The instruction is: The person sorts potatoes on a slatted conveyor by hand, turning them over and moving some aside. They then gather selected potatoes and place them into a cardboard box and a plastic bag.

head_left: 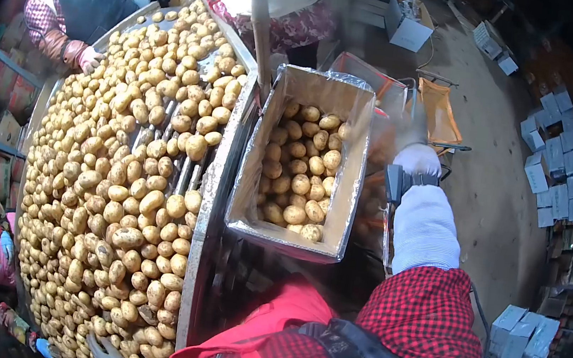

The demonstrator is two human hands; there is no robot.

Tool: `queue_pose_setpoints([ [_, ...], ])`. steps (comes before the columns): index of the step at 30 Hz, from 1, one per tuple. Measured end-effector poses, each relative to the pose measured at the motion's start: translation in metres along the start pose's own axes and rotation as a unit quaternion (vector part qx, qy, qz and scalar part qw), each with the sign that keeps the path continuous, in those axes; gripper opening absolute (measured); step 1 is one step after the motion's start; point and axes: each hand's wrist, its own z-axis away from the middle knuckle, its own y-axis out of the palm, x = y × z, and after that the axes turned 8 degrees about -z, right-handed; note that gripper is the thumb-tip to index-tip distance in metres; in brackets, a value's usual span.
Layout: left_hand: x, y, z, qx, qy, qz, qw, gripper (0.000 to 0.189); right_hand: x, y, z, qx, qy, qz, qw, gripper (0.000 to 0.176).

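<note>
My right hand (417, 159), in a pale glove, reaches forward beside a metal-framed rack. A dark device is strapped at the wrist, and a pale striped sleeve covers the forearm. Blur hides how its fingers are set. To its left is a plastic-lined cardboard box (280, 234), partly filled with potatoes (300, 184). My left hand does not show clearly. A grey-gloved hand (106, 354) touches potatoes at the bottom edge; its owner is uncertain. Loose potatoes (115, 172) cover the large sorting table, with metal rollers (189, 175) visible between some.
A metal rim (199, 261) edges the sorting table, and a pole (259, 25) rises by the box. Co-workers stand at the far left; one's gloved hand (91, 60) touches potatoes. An orange basket (440, 112) stands ahead. Stacked grey boxes (570, 167) line the right.
</note>
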Motion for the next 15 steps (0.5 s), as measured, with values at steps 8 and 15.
queue_pose_setpoints([
  [8, 0.003, 0.007, -0.003, -0.023, -0.011, 0.063, 0.998, 0.043, 0.089, 0.143, 0.143, -0.178, 0.121, -0.124, 0.969, 0.038],
  [15, 0.024, 0.02, 0.004, -0.006, -0.036, 0.055, 0.998, 0.054, 0.133, 0.295, 0.23, -0.057, 0.118, -0.038, 0.991, 0.05],
])
